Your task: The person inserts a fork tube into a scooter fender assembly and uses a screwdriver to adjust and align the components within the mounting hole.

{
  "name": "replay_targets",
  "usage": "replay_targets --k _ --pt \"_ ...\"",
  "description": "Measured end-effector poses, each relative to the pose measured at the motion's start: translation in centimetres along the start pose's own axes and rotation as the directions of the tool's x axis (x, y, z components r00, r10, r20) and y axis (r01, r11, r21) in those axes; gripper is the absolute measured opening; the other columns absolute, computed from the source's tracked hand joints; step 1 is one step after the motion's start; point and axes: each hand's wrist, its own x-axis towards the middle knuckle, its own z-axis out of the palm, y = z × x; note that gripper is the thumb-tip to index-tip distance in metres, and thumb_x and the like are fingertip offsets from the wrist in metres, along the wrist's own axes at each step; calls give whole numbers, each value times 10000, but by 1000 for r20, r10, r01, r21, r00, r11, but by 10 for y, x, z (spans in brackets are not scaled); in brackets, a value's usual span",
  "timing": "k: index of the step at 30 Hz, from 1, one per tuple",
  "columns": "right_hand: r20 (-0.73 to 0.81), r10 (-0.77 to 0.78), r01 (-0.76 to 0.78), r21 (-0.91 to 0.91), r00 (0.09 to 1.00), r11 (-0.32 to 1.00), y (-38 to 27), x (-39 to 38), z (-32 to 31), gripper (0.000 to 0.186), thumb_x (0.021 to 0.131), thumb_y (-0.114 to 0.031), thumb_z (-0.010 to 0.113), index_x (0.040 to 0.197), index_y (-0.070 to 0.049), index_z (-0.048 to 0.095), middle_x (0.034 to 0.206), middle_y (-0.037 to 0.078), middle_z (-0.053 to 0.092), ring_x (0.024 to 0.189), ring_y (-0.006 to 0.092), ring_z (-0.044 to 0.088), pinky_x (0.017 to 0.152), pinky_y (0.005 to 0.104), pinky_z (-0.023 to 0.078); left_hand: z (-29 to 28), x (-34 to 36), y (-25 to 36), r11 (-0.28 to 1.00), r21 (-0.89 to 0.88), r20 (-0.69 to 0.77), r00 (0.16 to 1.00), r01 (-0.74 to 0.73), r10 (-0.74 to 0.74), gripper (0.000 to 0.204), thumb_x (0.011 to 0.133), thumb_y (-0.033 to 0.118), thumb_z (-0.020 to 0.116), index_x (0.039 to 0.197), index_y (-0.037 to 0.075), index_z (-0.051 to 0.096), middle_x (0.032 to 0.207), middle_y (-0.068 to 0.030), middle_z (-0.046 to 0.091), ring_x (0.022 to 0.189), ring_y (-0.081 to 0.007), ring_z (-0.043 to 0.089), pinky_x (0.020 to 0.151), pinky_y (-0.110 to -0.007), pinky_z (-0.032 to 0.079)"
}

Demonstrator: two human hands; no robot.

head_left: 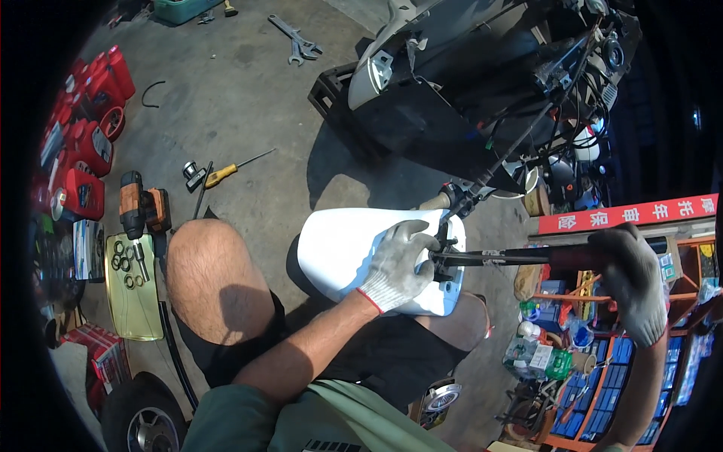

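Note:
My left hand [399, 265], in a pale knit glove with a red cuff, rests on the right part of a smooth white shell-like panel [339, 245]. Its fingers close round a small black part [444, 264] at the panel's right end. From there a long black bar-like tool [504, 258] reaches out to the right; its exact kind is unclear. My right hand [633, 282], gloved too, is closed round the dark grip at the tool's far end. The panel lies across my lap, by my right knee. A black handlebar-like assembly with cables [459, 197] touches or passes close behind the panel.
A partly stripped vehicle body [429, 113] stands ahead. On the floor lie wrenches [295, 41], a yellow-handled screwdriver [226, 175] and an orange cordless drill [135, 203]. A yellowish tray [124, 301] holds rings. Red jugs [83, 188] line the left; an orange shelf [602, 377] stands right.

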Motion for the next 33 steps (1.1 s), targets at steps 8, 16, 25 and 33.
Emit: replay_targets --k 8,16,25,33 --pt "67 -80 84 -60 995 995 0 2 -10 413 1067 -347 599 1191 35 693 1005 167 693 877 260 696 817 380 571 2 1 -2 1000 -1 -2 1000 -22 22 358 813 102 759 1166 87 700 1372 -208 615 1303 -417 582 1110 -549 481" --pt "94 -108 122 -159 990 980 -7 5 -10 290 966 -142 655 1196 29 701 1075 170 643 883 302 710 801 377 581 -1 2 1 1000 -5 -1 1000 -14 14 342 810 91 755 1150 86 715 1375 -199 617 1302 -412 584 1106 -542 490" --pt "105 -62 76 -131 992 988 -5 11 -11 340 1073 -272 588 1166 40 685 1032 168 695 885 258 717 806 366 583 0 2 1 1000 3 -11 1000 -21 21 341 803 87 753 1141 83 714 1354 -206 621 1285 -409 596 1091 -541 500" --pt "249 199 -226 83 948 971 -4 8 -19 446 1101 -408 576 1163 14 706 993 128 700 877 202 681 803 361 556 5 -2 -6 997 -15 -109 991 -76 74 339 802 86 748 1140 85 710 1349 -198 615 1280 -405 592 1064 -545 510"
